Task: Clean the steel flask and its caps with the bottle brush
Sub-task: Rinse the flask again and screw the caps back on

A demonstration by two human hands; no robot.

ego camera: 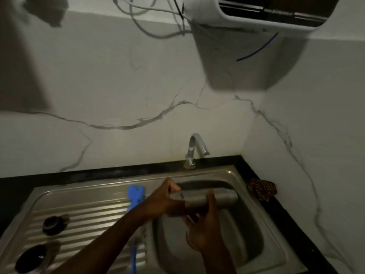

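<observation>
No writing or brand mark can be read anywhere here; the light is dim and everything small is blurred.

The steel flask (217, 199) is a plain brushed-metal cylinder, held lying sideways over the basin of the sink (227, 252). The left hand (165, 198) curls round its left end, thumb on top, and the right hand (205, 230) grasps it from below near the middle, thumb up across the front of the body. A small ring or loop hangs at the flask just beside the left hand's thumb; its exact form is too blurred to tell.

The sink is pressed stainless steel, with a ribbed draining board on the left. On that board lies the bottle brush (135, 196), bright blue plastic with a flat, wide head at the far end and a thin handle running toward me, partly hidden under the left forearm. Two dark round caps sit on the ribs, well apart from the flask: a smaller one (53, 224) and a larger one (32, 259) nearer the edge.

A curved chrome tap (194, 150) rises behind the basin. The tabletop (284, 212) is black and glossy, and the wall (118, 95) is white with grey marble veining. A brown scaly-textured lump (261, 189) rests in the corner.
</observation>
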